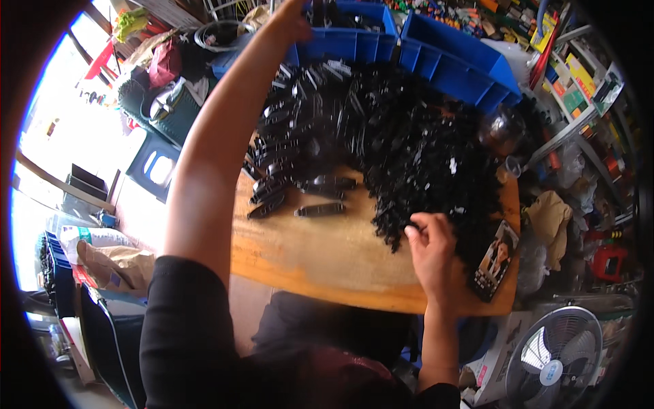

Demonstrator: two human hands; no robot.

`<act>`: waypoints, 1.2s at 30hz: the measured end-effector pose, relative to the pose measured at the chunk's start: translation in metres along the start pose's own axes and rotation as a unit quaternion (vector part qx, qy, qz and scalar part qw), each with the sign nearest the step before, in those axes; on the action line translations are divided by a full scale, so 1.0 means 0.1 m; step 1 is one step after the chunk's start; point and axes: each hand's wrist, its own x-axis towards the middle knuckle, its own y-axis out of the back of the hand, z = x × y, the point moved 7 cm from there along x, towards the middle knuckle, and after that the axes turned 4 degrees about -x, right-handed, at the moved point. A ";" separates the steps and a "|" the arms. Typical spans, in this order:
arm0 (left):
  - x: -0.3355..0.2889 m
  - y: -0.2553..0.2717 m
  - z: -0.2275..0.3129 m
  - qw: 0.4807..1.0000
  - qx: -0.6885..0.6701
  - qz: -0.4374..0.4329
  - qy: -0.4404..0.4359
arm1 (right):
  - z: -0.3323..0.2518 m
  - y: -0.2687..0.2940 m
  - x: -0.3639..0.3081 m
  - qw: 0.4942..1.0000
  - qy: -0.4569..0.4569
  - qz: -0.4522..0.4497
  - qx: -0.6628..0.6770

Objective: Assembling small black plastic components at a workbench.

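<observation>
A big heap of small black parts (436, 163) covers the right half of the wooden table (306, 255). At its near edge is my right hand (433, 249), thumb and fingertips pinched together; what they hold, if anything, is too small to make out. My left arm stretches far forward, and my left hand (293, 26) reaches the left blue bin (347, 44) at the back, blurred and partly cut off by the frame's top. Several long, glossy black pieces (320, 209) lie on the table left of the heap, with more of them piled behind.
Another blue bin (456, 61) stands at the back right. A dark flat item with a person's picture (496, 262) lies at the table's right edge. A fan (555, 358) stands at lower right. Shelves with clutter line the right; bags (116, 262) and a chair are at left.
</observation>
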 end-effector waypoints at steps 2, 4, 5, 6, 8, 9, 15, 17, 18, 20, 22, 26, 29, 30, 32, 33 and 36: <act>-0.25 -0.16 -0.14 0.935 -0.127 0.125 0.306 | 0.09 0.13 0.01 0.999 -0.035 0.027 0.021; -0.35 -0.23 0.01 0.987 -0.150 -0.005 0.050 | 0.07 0.21 0.03 0.996 -0.042 0.053 0.051; -0.55 -0.25 -0.06 0.981 -0.105 -0.151 -0.057 | 0.01 0.20 0.06 0.996 -0.032 0.058 0.063; -1.29 -0.47 0.47 0.905 0.191 -0.087 -0.371 | 0.12 0.26 0.03 0.995 -0.049 0.069 0.043; -2.16 -0.37 0.52 0.958 0.186 -0.208 -0.063 | 0.15 0.25 0.00 0.996 -0.043 0.070 0.040; -2.54 -0.33 0.50 0.920 0.281 -0.246 -0.117 | 0.12 0.25 -0.01 0.996 -0.028 0.073 0.035; -3.48 -0.16 0.54 0.905 0.308 -0.239 -0.172 | -0.02 0.14 -0.07 0.984 -0.034 0.036 0.173; -3.50 -0.06 0.32 0.963 0.011 -0.232 0.138 | -0.15 0.06 -0.07 0.982 -0.037 -0.006 0.187; -3.63 -0.14 0.20 0.910 -0.156 -0.243 0.296 | -0.16 0.03 -0.13 0.975 -0.052 -0.013 0.215; -3.84 -0.27 0.18 0.828 -0.288 -0.238 0.417 | -0.39 -0.02 -0.24 0.965 -0.022 -0.044 0.257; -4.01 -0.41 0.25 0.761 -0.373 -0.220 0.483 | -0.72 -0.06 -0.28 0.970 0.054 -0.078 0.223; -4.10 -0.40 0.37 0.774 -0.368 -0.215 0.469 | -0.87 -0.12 -0.27 0.979 0.079 -0.072 0.172; -4.05 -0.35 0.39 0.827 -0.296 -0.286 0.383 | -0.85 -0.13 -0.27 0.983 0.078 -0.064 0.154; -4.02 -0.34 0.47 0.849 -0.247 -0.315 0.345 | -0.86 -0.14 -0.28 0.985 0.078 -0.057 0.142; -3.96 -0.26 0.66 0.892 -0.184 -0.289 0.295 | -0.84 -0.16 -0.31 0.987 0.077 -0.050 0.130; -3.98 -0.25 0.61 0.892 -0.184 -0.288 0.296 | -0.82 -0.20 -0.33 0.988 0.080 -0.052 0.120; -3.96 -0.25 0.59 0.927 -0.037 -0.344 0.146 | -0.81 -0.21 -0.34 0.993 0.077 -0.032 0.083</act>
